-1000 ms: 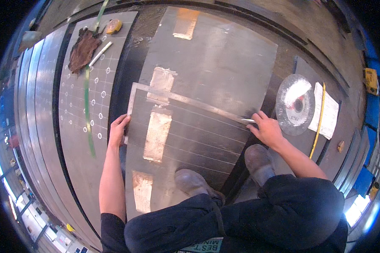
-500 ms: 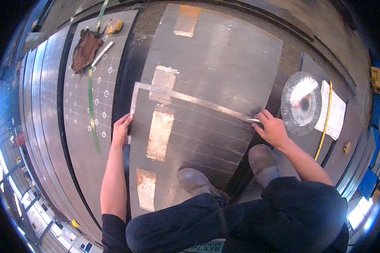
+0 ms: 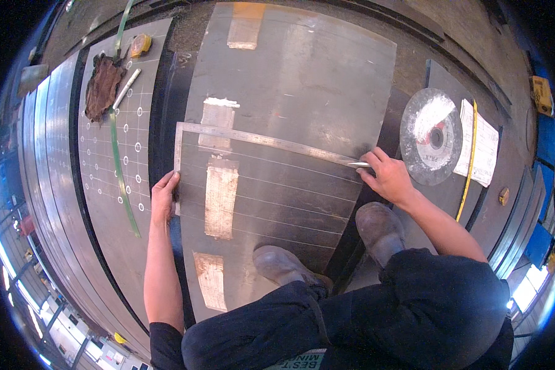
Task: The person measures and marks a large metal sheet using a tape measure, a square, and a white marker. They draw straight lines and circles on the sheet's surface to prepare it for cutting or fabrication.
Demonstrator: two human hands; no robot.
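A steel square (image 3: 265, 139) lies across a large grey metal plate (image 3: 314, 74), its long blade running left to right and its short arm along the plate's left edge. Fingers and thumb of my left hand (image 3: 163, 196) are closed on that short arm. At the far right end of the long blade, my right hand (image 3: 390, 179) pinches a thin white marking stick (image 3: 359, 164). Its tip points left and lies at the blade. Several fine straight lines cross the plate on the near side of the square. Light tape-like strips (image 3: 221, 197) run down the plate.
My boots (image 3: 283, 264) rest on and beside the plate. To the right lie a worn round disc (image 3: 431, 135), papers (image 3: 484, 148) and a yellow tape strip (image 3: 467, 185). A marked plate at left holds a brown rag (image 3: 103, 86), a white marker (image 3: 127, 89) and a tape measure (image 3: 140, 45).
The whole view has shifted, so the plate and tools sit further left. Both hands keep nearly the same places on the square, with slightly more of the white stick showing.
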